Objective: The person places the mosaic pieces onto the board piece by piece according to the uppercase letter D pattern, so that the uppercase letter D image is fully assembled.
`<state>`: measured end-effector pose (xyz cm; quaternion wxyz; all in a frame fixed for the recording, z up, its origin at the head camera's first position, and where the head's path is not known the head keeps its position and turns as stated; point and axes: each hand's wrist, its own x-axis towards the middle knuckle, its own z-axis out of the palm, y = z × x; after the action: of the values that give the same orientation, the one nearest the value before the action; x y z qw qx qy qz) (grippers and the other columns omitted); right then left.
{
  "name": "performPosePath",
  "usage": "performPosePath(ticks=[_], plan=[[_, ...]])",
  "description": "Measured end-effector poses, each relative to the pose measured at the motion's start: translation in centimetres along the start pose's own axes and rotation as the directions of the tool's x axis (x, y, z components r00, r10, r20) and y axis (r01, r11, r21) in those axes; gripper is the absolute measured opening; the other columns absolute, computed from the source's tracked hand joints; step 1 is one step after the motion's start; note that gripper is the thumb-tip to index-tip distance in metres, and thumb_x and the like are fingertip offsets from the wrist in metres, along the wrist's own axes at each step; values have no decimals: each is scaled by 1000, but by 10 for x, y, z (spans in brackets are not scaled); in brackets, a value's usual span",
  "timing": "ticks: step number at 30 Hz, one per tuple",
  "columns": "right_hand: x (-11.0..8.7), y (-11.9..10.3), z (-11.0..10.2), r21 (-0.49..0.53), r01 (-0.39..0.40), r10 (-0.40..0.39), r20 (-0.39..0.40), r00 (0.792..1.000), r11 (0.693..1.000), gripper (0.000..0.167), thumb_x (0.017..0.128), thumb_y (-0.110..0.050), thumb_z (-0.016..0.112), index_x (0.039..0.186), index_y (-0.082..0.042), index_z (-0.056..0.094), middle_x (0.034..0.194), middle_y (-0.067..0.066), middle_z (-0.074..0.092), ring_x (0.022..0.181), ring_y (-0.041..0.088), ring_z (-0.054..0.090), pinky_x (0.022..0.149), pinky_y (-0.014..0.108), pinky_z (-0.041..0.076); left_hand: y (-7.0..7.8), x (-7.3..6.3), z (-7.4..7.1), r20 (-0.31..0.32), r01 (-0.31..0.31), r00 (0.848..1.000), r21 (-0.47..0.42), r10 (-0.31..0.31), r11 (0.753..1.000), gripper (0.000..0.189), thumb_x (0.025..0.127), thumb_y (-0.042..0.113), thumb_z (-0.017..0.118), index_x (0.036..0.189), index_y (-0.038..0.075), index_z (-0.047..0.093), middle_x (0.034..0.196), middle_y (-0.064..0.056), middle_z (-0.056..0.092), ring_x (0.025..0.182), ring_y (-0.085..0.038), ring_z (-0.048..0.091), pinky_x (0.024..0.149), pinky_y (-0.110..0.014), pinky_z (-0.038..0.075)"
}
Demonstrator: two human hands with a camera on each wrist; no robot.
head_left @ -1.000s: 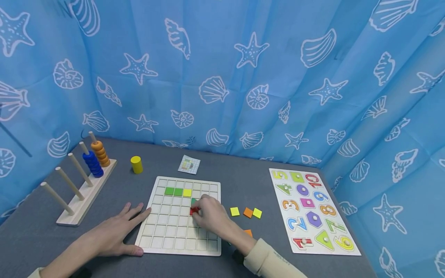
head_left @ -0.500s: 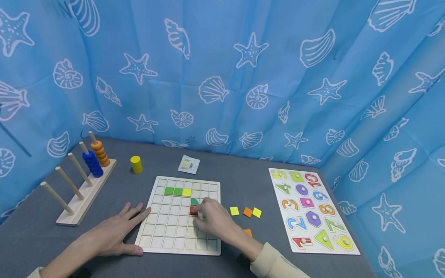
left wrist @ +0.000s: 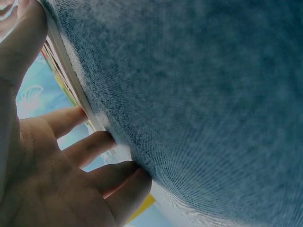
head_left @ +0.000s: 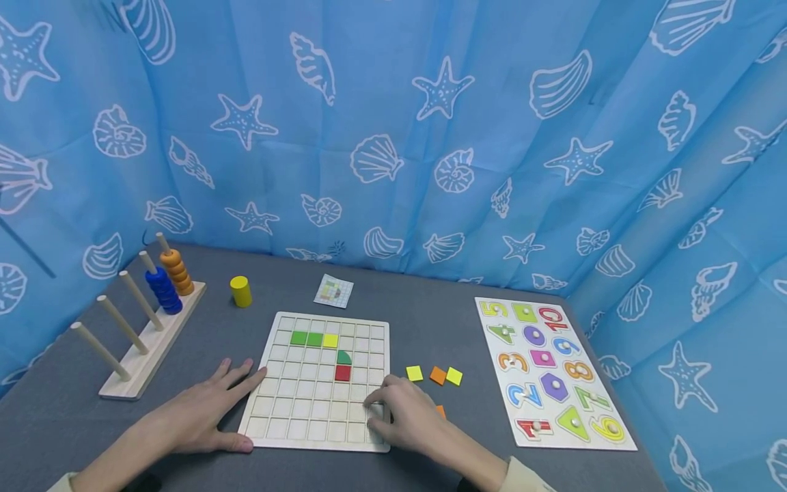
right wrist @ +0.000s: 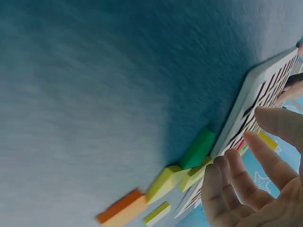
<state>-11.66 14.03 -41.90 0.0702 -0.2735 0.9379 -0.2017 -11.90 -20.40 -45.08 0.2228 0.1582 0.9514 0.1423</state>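
Observation:
A pale wooden grid board (head_left: 298,408) lies on the table. In its upper rows sit two green square tiles (head_left: 307,338) and a yellow tile (head_left: 330,340) side by side. Below and to the right are a green quarter-round tile (head_left: 343,357) and a red tile (head_left: 342,373) directly under it. My left hand (head_left: 197,413) rests flat with spread fingers, its fingertips and thumb at the board's left edge. My right hand (head_left: 408,417) hovers over the lower right edge of the board, fingers loosely bent and holding nothing.
Right of the board lie loose yellow tiles (head_left: 415,373) and orange tiles (head_left: 438,375); the right wrist view also shows a green tile (right wrist: 196,149). A number puzzle (head_left: 553,376) is further right. A peg stacker (head_left: 154,342), yellow cylinder (head_left: 241,292) and pattern card (head_left: 334,291) stand behind.
My right hand has let go of the red tile, which now lies in a cell under the green quarter-round, and has moved right and toward me. The left hand has stayed put.

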Motion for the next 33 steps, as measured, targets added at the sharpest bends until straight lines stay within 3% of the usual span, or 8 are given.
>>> performPosePath(ticks=[4,14,25,33], plan=[[-12,6,-2,-2,-8,8,6,1000,1000,18,82,-15,80,100,-13,81,86,-3,65,72,1,43,56,15,36,0,1,0,4,6,1000,2,-7,1000,121,68,83,71,162,18,30,165,-26,31,145,-68,21,97,-86,34],[-27,23,-8,0,-128,128,6,992,992,22,80,-18,85,101,-11,82,84,-4,65,69,2,44,54,19,37,-2,0,-1,2,-1,1000,-2,1,1000,121,68,82,71,162,18,30,165,-26,31,145,-68,21,97,-86,35],[-24,30,-10,38,-153,150,60,987,988,38,75,-17,91,109,-4,79,82,-3,61,70,4,43,57,20,37,-1,1,-1,7,-1,1000,0,1,1000,121,68,82,71,162,18,30,165,-26,31,145,-67,21,97,-85,35],[-22,36,-9,35,-144,145,-19,989,989,38,70,-16,93,102,0,79,87,2,64,75,5,46,60,22,40,0,0,0,2,-5,1000,1,5,1000,121,69,82,71,162,17,30,165,-27,31,145,-68,21,96,-86,34]])
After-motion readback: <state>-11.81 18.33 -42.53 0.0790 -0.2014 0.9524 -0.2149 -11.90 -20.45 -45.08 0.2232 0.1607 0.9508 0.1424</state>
